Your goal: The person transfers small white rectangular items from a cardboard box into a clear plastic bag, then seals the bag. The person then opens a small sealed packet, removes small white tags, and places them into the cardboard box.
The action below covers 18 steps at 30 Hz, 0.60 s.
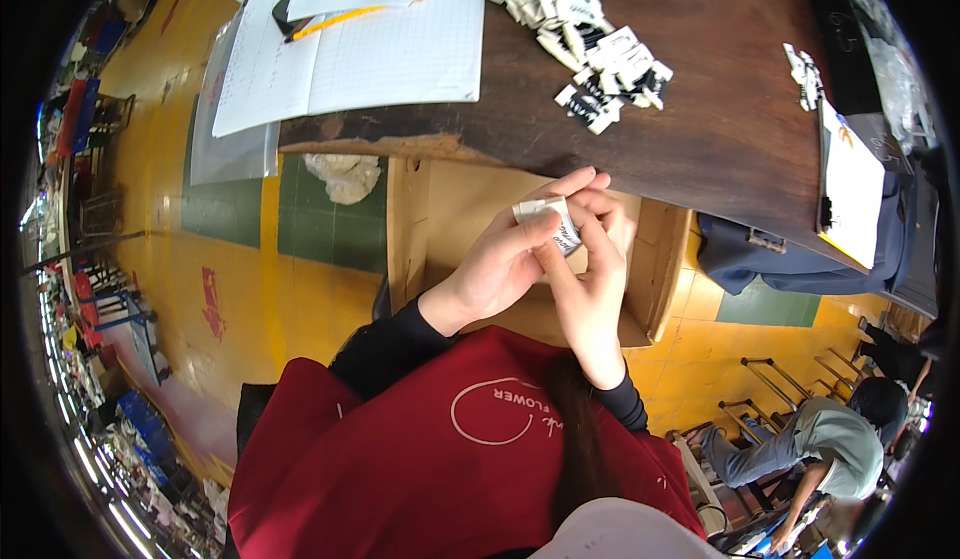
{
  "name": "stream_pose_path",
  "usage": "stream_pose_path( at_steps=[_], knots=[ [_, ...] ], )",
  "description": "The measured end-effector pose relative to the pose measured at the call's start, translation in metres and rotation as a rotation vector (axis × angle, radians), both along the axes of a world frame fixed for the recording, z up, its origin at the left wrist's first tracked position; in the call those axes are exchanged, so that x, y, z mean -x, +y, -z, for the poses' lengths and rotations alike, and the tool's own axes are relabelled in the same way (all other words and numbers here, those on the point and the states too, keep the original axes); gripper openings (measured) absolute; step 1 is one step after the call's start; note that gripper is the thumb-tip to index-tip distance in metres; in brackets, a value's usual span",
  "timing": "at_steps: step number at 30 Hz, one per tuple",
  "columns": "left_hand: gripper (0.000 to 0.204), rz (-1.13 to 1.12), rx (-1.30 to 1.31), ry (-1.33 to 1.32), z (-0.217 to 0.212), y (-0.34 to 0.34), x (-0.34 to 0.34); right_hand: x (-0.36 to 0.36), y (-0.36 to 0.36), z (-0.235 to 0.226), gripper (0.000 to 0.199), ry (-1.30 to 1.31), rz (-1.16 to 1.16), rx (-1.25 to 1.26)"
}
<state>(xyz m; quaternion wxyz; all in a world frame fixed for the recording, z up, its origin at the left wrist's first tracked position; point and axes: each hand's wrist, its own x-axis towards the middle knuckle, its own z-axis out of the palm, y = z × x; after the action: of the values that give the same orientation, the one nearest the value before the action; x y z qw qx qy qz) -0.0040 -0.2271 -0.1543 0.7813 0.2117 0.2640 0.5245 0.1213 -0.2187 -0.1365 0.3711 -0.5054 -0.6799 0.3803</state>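
Both my hands meet over an open cardboard box, just in front of the table's near edge. Between their fingers is a small white fabric label (562, 227) with dark print. My left hand (500, 262) pinches it from the left, thumb on top. My right hand (592, 269) grips it from the right, its fingers curled around the label's edge. Whether it is one label or a few stacked together, I cannot tell. Beyond my hands, a loose pile of similar white and black labels (620, 64) lies on the table.
An open notebook (400, 69) with a yellow pencil (335, 24) lies on the dark wooden table (720, 89) at the left. More labels (803, 77) and a white card (852, 184) are at the right edge. The cardboard box (655, 269) stands below. Another person (830, 439) bends at the lower right.
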Motion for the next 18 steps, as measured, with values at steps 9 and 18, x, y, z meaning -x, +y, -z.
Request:
stream_pose_path(
  at_steps=[9,18],
  knots=[
    [0.038,-0.060,0.375,0.030,0.023,-0.027,0.015,-0.012,-0.005,0.023,0.044,-0.009,-0.045,0.039],
    [0.036,-0.037,0.263,0.053,0.037,-0.030,0.021,-0.015,-0.008,0.044,0.023,0.210,0.054,0.232]
  ],
)
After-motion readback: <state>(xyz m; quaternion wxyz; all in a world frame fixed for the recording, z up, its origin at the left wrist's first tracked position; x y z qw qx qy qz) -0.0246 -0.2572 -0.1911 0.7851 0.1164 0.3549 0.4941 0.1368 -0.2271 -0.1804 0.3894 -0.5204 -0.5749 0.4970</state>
